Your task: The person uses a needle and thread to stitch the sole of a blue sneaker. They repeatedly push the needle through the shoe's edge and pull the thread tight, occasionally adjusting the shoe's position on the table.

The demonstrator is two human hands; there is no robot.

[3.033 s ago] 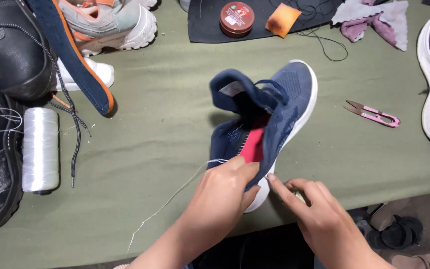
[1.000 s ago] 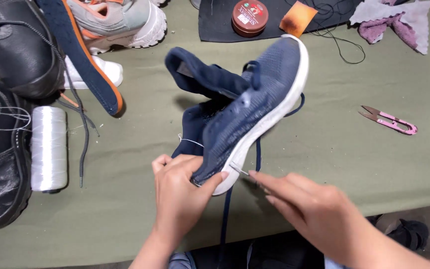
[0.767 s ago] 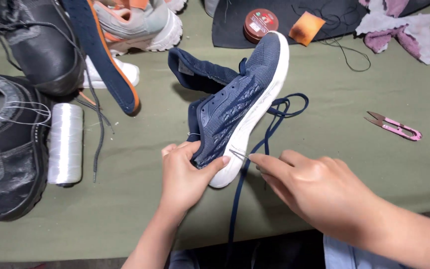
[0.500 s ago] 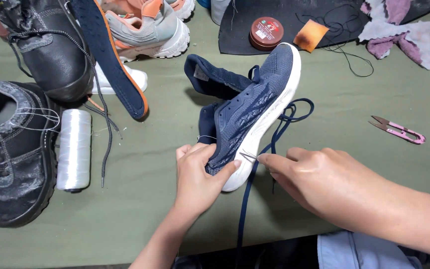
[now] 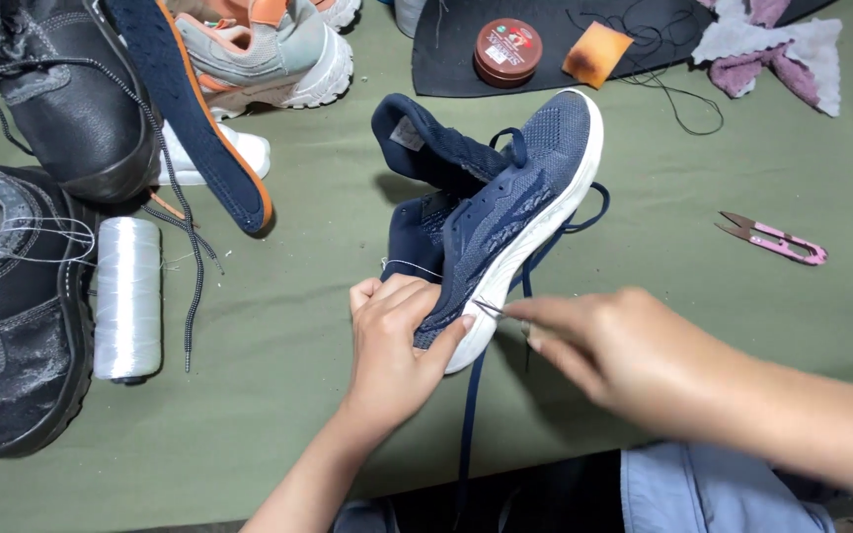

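A navy knit sneaker with a white sole (image 5: 505, 212) lies tilted on its side on the green table (image 5: 308, 296), its tongue pulled up and its blue lace (image 5: 468, 415) trailing toward me. My left hand (image 5: 397, 345) grips its near end, thumb on the sole edge. My right hand (image 5: 624, 350) pinches a thin metal needle (image 5: 491, 308) at the seam where the upper meets the sole. A white thread (image 5: 412, 265) runs across the upper by my left fingers.
A white thread spool (image 5: 128, 296) and black leather boots (image 5: 12, 306) sit at the left. A loose insole (image 5: 190, 109) and orange-grey sneaker (image 5: 269, 49) lie behind. Pink thread snips (image 5: 772, 237), a round tin (image 5: 508, 49), an orange sponge (image 5: 596, 54) and rags (image 5: 772, 44) are at right.
The sneaker was turned from opening-up to its side with the sole edge toward my right hand. My right hand has moved the needle in to the sole seam.
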